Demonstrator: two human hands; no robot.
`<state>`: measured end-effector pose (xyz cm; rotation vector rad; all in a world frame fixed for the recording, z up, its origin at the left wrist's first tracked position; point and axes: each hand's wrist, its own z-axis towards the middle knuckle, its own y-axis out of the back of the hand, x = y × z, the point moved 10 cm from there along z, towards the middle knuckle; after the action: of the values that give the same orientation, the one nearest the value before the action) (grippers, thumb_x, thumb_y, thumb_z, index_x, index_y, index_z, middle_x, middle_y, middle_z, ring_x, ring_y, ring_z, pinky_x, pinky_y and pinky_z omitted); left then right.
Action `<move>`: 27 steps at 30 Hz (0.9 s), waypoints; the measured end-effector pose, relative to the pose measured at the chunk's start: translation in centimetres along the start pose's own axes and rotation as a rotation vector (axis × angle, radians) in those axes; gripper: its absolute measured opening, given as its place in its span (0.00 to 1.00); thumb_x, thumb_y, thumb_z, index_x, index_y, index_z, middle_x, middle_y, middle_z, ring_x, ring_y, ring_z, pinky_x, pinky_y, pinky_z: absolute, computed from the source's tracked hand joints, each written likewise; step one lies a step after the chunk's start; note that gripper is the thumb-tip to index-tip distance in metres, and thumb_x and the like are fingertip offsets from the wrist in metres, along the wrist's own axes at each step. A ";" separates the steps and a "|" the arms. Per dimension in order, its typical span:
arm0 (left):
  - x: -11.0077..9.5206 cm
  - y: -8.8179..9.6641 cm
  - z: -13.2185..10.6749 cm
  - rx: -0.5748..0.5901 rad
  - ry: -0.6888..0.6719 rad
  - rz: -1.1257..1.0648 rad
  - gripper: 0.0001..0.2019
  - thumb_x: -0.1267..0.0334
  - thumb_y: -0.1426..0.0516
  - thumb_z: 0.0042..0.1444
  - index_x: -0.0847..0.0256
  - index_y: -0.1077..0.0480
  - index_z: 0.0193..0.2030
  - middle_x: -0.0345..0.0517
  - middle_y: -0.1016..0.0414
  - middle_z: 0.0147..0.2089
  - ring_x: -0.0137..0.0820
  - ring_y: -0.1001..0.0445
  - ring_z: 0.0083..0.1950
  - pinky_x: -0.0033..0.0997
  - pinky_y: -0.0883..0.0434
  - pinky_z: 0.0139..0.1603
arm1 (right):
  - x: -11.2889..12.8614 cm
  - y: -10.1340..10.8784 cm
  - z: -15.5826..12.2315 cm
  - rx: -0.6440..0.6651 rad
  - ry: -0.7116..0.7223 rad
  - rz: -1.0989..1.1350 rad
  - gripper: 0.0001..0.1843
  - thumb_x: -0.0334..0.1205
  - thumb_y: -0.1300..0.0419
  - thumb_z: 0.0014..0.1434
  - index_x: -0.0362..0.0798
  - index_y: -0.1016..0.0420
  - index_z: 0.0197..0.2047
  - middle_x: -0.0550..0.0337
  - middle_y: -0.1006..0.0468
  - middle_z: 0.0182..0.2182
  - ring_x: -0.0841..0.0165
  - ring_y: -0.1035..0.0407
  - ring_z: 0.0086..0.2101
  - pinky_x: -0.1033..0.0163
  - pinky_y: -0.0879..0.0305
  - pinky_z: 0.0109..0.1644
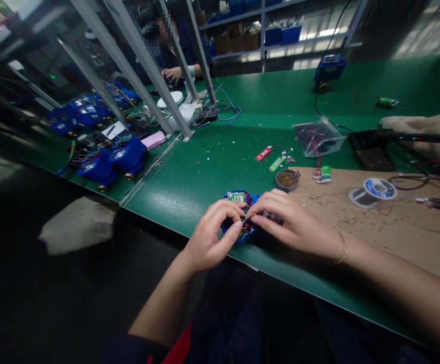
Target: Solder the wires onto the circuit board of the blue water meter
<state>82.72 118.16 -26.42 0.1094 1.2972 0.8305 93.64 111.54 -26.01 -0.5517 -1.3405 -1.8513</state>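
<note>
An open blue meter housing (225, 233) sits at the table's near edge, with a green circuit board (237, 197) and thin red and black wires (248, 225) inside. Over its left side, my left hand (214, 232) is curled, thumb and fingertips at the wires; what lies between them is too small to make out. From the right, my right hand (290, 217) reaches in, thumb and forefinger pinched on a thin wire above the housing. My fingers partly cover the housing and board.
Behind my hands lies a round tin of brown paste (287, 179). A solder spool (373, 193) and a green battery (324, 174) rest on the cardboard sheet (337, 227). Left are several blue meters (98, 167) and metal posts (159, 76). A co-worker's hand (173, 75) shows beyond.
</note>
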 end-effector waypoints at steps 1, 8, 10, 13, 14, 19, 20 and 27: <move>0.0 0.0 0.0 0.010 -0.001 0.007 0.02 0.70 0.45 0.67 0.61 0.33 0.43 0.45 0.29 0.51 0.33 0.30 0.62 0.40 0.34 0.65 | 0.1 -0.1 0.0 -0.002 0.002 -0.005 0.07 0.40 0.44 0.73 0.50 0.27 0.50 0.67 0.25 0.46 0.75 0.36 0.46 0.63 0.41 0.52; -0.1 0.4 0.0 0.009 -0.055 0.046 0.02 0.70 0.44 0.68 0.62 0.33 0.45 0.44 0.27 0.51 0.29 0.30 0.62 0.36 0.33 0.64 | 0.2 -0.6 0.2 0.001 -0.031 -0.113 0.09 0.42 0.45 0.73 0.51 0.25 0.50 0.63 0.26 0.44 0.71 0.37 0.44 0.61 0.42 0.49; -0.1 0.5 -0.2 -0.007 -0.074 0.065 0.02 0.70 0.44 0.68 0.62 0.33 0.45 0.44 0.27 0.50 0.28 0.30 0.62 0.35 0.33 0.64 | 0.4 -0.7 0.2 -0.002 -0.023 -0.151 0.09 0.41 0.45 0.73 0.50 0.25 0.50 0.62 0.27 0.43 0.70 0.38 0.43 0.61 0.42 0.48; -0.2 0.6 -0.6 -0.037 -0.108 0.081 0.02 0.70 0.43 0.68 0.62 0.33 0.45 0.43 0.26 0.50 0.28 0.29 0.61 0.34 0.33 0.64 | 0.9 -0.8 0.1 -0.012 0.010 -0.199 0.07 0.40 0.43 0.72 0.50 0.25 0.49 0.61 0.27 0.41 0.70 0.39 0.41 0.61 0.43 0.46; -0.3 0.6 -0.7 -0.048 -0.120 0.083 0.03 0.70 0.42 0.67 0.62 0.32 0.45 0.43 0.26 0.50 0.28 0.29 0.61 0.33 0.33 0.64 | 1.1 -0.8 0.1 -0.016 0.021 -0.212 0.07 0.40 0.43 0.72 0.49 0.25 0.49 0.61 0.27 0.41 0.71 0.39 0.41 0.61 0.43 0.46; -0.1 0.6 -0.9 -0.081 -0.129 0.078 0.04 0.71 0.41 0.66 0.61 0.31 0.45 0.42 0.25 0.50 0.27 0.29 0.61 0.33 0.34 0.65 | 1.4 -0.4 0.1 -0.062 0.034 -0.199 0.08 0.40 0.39 0.70 0.50 0.23 0.50 0.62 0.27 0.40 0.72 0.38 0.40 0.62 0.42 0.45; 0.1 0.6 -0.9 -0.089 -0.120 0.080 0.04 0.72 0.41 0.66 0.61 0.31 0.45 0.42 0.25 0.50 0.27 0.29 0.61 0.33 0.34 0.65 | 1.3 -0.3 0.1 -0.075 0.041 -0.184 0.08 0.40 0.39 0.69 0.50 0.23 0.50 0.62 0.27 0.39 0.72 0.38 0.40 0.63 0.42 0.45; -1.4 -0.1 -1.3 -0.108 -0.136 0.228 0.06 0.73 0.42 0.66 0.59 0.30 0.47 0.42 0.25 0.48 0.26 0.29 0.60 0.30 0.38 0.69 | 1.3 0.8 -0.6 -0.187 0.106 -0.126 0.09 0.41 0.39 0.69 0.47 0.20 0.48 0.62 0.24 0.39 0.74 0.33 0.40 0.63 0.41 0.46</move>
<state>81.58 116.76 -25.71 0.2274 1.1223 1.0675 93.52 110.46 -24.83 -0.4663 -1.1624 -2.0933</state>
